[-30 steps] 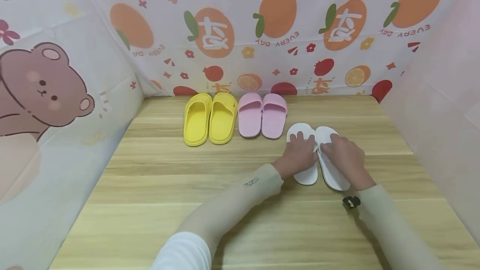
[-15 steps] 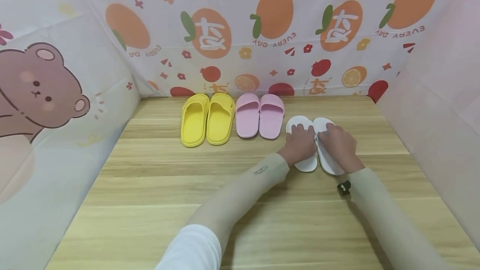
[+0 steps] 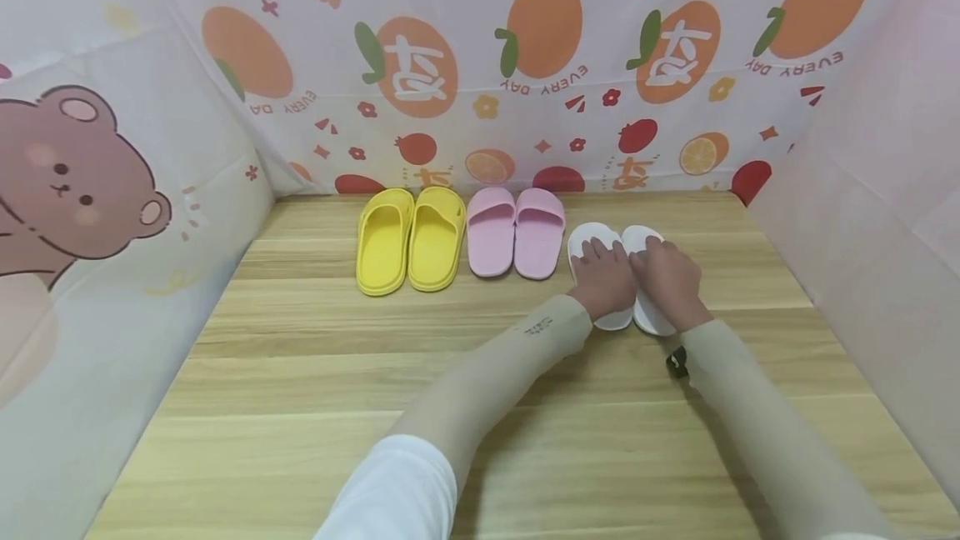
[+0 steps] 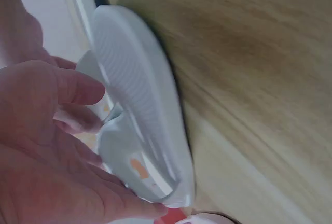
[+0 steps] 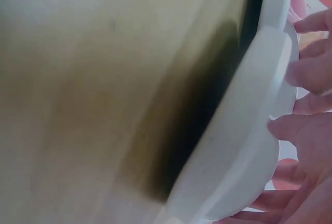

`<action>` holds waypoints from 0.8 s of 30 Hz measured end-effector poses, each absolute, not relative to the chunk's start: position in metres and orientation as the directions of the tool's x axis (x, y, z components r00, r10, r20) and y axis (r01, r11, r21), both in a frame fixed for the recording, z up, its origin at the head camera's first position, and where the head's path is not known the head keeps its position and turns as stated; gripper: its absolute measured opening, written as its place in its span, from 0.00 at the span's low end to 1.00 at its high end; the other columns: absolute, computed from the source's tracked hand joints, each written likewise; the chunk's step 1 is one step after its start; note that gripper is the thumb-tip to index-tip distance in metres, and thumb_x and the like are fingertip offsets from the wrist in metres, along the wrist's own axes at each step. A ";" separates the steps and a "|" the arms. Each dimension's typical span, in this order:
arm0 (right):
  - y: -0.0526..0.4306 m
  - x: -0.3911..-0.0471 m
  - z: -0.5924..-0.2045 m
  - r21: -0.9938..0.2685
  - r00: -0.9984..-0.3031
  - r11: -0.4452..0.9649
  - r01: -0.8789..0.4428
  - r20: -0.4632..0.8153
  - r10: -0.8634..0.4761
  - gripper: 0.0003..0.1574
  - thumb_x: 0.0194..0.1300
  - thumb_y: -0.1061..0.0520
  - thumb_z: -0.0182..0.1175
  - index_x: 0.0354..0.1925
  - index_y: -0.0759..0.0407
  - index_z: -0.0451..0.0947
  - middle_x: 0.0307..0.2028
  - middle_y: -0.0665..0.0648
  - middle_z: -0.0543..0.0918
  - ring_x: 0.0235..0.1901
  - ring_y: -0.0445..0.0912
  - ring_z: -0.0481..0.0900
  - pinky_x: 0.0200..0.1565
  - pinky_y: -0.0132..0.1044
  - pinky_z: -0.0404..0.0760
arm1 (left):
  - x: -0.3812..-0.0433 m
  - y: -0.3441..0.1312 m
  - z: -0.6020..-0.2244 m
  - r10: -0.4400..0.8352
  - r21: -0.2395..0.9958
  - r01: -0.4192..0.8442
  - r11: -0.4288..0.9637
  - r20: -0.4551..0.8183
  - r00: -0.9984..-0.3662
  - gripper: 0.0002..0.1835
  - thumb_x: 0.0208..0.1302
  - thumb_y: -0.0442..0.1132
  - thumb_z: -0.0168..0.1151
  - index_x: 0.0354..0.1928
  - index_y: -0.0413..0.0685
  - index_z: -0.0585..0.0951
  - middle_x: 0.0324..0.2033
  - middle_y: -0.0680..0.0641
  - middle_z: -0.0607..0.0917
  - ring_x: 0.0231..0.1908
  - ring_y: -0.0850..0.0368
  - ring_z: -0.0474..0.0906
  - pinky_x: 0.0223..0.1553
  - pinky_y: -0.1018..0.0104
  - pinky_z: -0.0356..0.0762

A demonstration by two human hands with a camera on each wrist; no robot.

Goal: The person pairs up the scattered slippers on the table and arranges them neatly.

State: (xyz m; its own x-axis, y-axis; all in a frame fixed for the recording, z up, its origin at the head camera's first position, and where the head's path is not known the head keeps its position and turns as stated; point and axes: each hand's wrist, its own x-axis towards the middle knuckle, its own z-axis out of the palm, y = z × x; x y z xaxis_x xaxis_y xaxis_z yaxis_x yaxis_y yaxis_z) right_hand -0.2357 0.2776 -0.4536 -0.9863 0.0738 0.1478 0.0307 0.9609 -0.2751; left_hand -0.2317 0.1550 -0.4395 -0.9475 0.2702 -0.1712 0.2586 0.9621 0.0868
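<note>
Two white slippers lie side by side on the wooden surface in the head view, toes toward the back. My left hand (image 3: 606,277) holds the left white slipper (image 3: 615,322) across its strap, fingers spread over the top. My right hand (image 3: 670,277) grips the strap of the right white slipper (image 3: 651,319). In the left wrist view, the left slipper's ribbed sole (image 4: 136,63) shows, with the thumb beside the strap (image 4: 122,149). The right wrist view has the right slipper's side (image 5: 233,141) close up, fingers beyond it. Both hands hide much of the straps.
Left of the white pair stand the pink slippers (image 3: 492,244) and then the yellow slippers (image 3: 382,248), both near the back wall (image 3: 480,127) with its fruit print. Walls also rise at the left (image 3: 202,273) and right (image 3: 862,190). Wooden boards (image 3: 337,373) stretch across the front.
Both hands have slid the white slippers back toward the wall, nearer the row of pink and yellow pairs. The right slipper's heel has swung inward. The head view has shifted slightly.
</note>
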 end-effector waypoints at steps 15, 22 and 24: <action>0.279 -0.264 -0.449 -0.282 -0.995 0.958 0.054 0.061 0.074 0.29 0.73 0.45 0.51 0.53 0.71 0.73 0.42 0.74 0.82 0.40 0.67 0.82 0.36 0.61 0.79 | -0.270 0.158 -0.455 0.308 0.083 0.298 0.951 -0.190 -0.932 0.49 0.68 0.60 0.55 0.81 0.47 0.45 0.78 0.31 0.50 0.78 0.36 0.46 0.74 0.39 0.53; 0.280 -0.288 -0.444 -0.282 -0.998 0.959 0.022 0.049 0.037 0.26 0.73 0.48 0.53 0.51 0.71 0.75 0.42 0.73 0.83 0.39 0.65 0.82 0.38 0.59 0.79 | -0.280 0.149 -0.451 0.318 0.091 0.308 0.947 -0.136 -0.938 0.36 0.77 0.52 0.38 0.80 0.47 0.47 0.77 0.31 0.52 0.78 0.37 0.47 0.74 0.40 0.54; 0.280 -0.294 -0.445 -0.285 -0.998 0.958 0.020 0.055 0.037 0.26 0.72 0.48 0.54 0.50 0.72 0.76 0.41 0.73 0.83 0.38 0.64 0.82 0.38 0.59 0.79 | -0.281 0.147 -0.449 0.327 0.099 0.316 0.944 -0.139 -0.935 0.35 0.78 0.50 0.36 0.80 0.47 0.47 0.77 0.31 0.51 0.78 0.38 0.46 0.74 0.40 0.53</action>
